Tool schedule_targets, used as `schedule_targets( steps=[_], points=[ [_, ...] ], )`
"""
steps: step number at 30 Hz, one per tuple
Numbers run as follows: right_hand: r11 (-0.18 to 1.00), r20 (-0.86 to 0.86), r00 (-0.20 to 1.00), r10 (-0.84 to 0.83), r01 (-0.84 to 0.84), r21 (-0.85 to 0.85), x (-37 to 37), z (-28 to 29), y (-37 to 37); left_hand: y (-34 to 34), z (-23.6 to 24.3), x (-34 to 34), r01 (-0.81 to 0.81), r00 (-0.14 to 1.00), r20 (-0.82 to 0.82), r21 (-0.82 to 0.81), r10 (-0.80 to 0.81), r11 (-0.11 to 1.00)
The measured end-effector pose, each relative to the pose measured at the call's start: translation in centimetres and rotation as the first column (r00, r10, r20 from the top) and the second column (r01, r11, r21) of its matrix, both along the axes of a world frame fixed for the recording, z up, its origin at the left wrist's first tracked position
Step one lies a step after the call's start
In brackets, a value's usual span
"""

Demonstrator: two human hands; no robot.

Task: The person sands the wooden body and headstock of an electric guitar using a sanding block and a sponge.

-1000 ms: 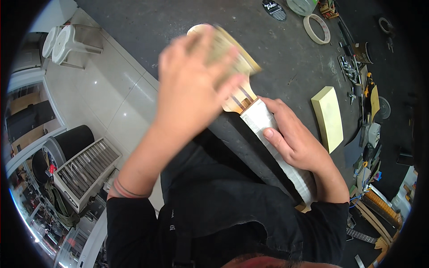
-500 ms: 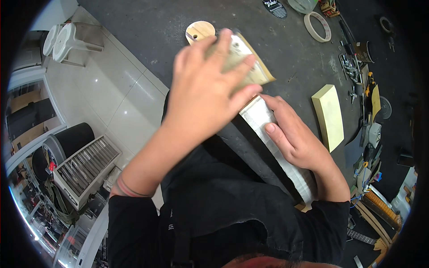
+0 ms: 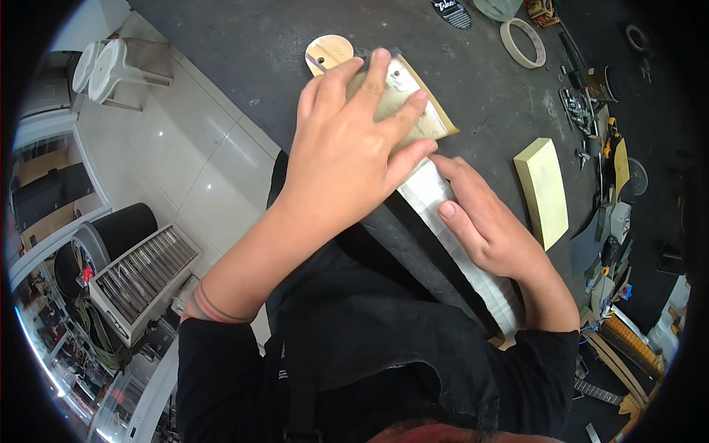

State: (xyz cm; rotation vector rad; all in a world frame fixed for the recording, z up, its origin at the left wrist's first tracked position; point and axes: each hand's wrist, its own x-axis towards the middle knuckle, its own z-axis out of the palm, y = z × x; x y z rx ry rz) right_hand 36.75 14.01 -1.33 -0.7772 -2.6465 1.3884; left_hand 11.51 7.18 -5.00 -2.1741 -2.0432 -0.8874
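Head view showed the left hand (image 3: 341, 144) loosely open, its spread fingers laid over a pale rectangular pad (image 3: 403, 83) with a yellow edge. This pad lay across the wooden headstock (image 3: 331, 49), whose rounded tip stuck out beyond the fingers. Closed around the white-covered guitar neck (image 3: 480, 284), thumb on top, was the right hand (image 3: 487, 232). On the dark counter (image 3: 480, 88), a pale yellow block (image 3: 545, 193) sat near the right hand, with a tape roll (image 3: 507, 46) farther off.
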Motion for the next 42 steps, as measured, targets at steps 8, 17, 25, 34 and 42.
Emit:
schedule_targets(
  steps=[8,17,25,34,42],
  points=[
    [0.997,0.015,1.000,-0.016,0.017,-0.078,-0.3,0.3,0.1,0.0,-0.1,-0.1,0.018,1.000,0.011,0.011,-0.018,1.000],
    [0.994,0.015,1.000,-0.022,0.024,-0.103,-0.7,0.5,0.3,0.1,-0.3,-1.6,0.007,1.000,-0.023,-0.021,-0.007,1.000],
    [0.991,0.027,0.999,-0.037,0.040,-0.131,-0.6,0.6,-0.1,-0.9,0.0,-2.0,0.021,1.000,-0.017,-0.033,-0.021,0.999],
    [0.994,0.008,1.000,-0.028,0.029,-0.109,-0.7,0.6,-0.1,-2.1,-0.1,-3.5,0.012,1.000,0.013,-0.026,-0.011,1.000],
    [0.995,0.008,0.999,-0.031,0.032,-0.098,-0.7,0.7,-0.1,-2.9,0.2,-3.4,-0.019,1.000,-0.009,-0.048,0.019,0.999]
  ],
)
